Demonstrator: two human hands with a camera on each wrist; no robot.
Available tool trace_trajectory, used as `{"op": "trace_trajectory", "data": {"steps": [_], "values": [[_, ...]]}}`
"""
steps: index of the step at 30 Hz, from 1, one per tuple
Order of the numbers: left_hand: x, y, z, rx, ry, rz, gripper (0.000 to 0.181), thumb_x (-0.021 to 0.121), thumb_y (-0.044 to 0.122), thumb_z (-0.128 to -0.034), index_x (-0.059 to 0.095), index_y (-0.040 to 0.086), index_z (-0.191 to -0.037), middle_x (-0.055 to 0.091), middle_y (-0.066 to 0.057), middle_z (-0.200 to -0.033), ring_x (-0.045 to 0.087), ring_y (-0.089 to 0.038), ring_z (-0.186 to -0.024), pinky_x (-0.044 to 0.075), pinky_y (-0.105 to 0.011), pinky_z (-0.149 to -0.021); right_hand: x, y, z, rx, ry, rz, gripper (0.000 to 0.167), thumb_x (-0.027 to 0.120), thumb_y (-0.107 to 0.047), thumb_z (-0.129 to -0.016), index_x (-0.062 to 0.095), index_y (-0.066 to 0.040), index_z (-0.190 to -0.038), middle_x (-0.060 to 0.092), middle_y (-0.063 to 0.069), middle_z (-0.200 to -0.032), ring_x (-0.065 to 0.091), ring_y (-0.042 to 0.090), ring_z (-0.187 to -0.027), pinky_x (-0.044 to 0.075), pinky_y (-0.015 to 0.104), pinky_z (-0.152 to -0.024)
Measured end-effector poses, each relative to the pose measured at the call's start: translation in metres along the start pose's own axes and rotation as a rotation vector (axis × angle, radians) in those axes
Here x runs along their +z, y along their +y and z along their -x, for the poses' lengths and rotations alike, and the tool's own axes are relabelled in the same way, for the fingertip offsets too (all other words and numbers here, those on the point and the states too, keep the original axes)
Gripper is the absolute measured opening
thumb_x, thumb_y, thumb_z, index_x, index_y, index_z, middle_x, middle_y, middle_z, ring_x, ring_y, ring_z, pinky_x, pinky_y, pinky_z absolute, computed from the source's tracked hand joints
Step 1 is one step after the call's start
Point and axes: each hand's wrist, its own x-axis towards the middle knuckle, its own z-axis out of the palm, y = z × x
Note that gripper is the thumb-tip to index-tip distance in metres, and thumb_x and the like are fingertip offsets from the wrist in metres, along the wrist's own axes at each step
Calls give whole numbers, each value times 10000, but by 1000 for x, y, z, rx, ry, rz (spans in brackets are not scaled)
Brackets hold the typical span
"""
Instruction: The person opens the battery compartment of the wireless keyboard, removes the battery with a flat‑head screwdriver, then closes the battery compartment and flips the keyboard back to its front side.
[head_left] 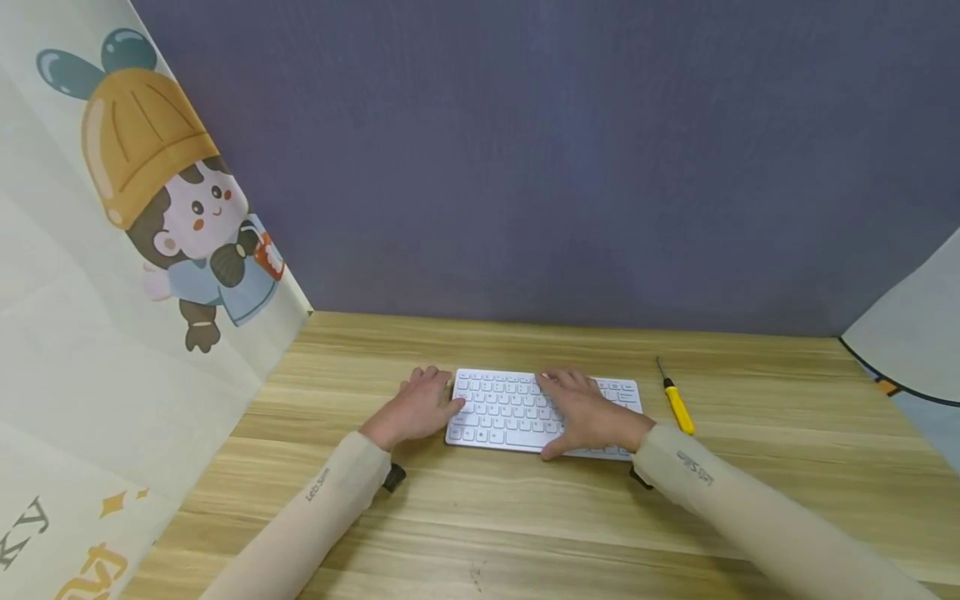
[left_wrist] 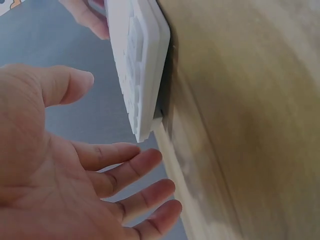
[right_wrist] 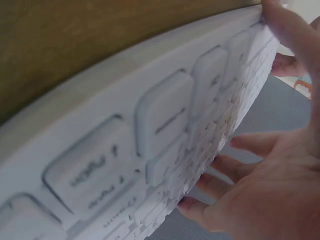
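Observation:
A white keyboard (head_left: 517, 412) lies on the wooden table in the head view. The right hand (head_left: 592, 417) spans its right half, thumb at the front edge and fingertips at the back edge, gripping it across. In the right wrist view that hand (right_wrist: 270, 185) has its thumb on one long edge of the keyboard (right_wrist: 165, 120) and its fingers along the other. Beside the keyboard's left end is the left hand (head_left: 420, 407), its thumb close to that edge. The left wrist view shows this hand (left_wrist: 65, 170) with fingers spread and loosely bent near the keyboard's corner (left_wrist: 145, 100), holding nothing.
A screwdriver with a yellow handle (head_left: 678, 408) lies right of the keyboard, its shaft pointing to the back. A dark grey panel (head_left: 570, 167) rises behind the table (head_left: 480, 517). At the left hangs a pale sheet with a cartoon figure (head_left: 202, 200).

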Motion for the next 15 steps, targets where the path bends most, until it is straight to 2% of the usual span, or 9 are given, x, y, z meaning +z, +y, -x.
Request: {"op": "trace_trajectory", "data": {"steps": [5, 15], "values": [[4, 0, -1, 13, -11, -20, 593, 509, 415, -947, 464, -16, -1351, 494, -146, -1279, 414, -289, -1135, 353, -462, -929, 2, 0, -3, -3, -7, 41, 1191, 812, -575, -615, 229, -9, -1486, 212, 208, -1503, 179, 379, -1357, 118, 590, -1062], [8, 0, -4, 18, -7, -6, 540, 496, 374, -958, 492, -25, -1321, 505, -143, -1249, 417, -284, -1121, 351, -466, -935, 2, -2, -4, 4, 12, 57, 1189, 828, -565, -593, 259, -10, -1477, 266, 203, -1473, 233, 372, -1328, 187, 594, -1027]]}}
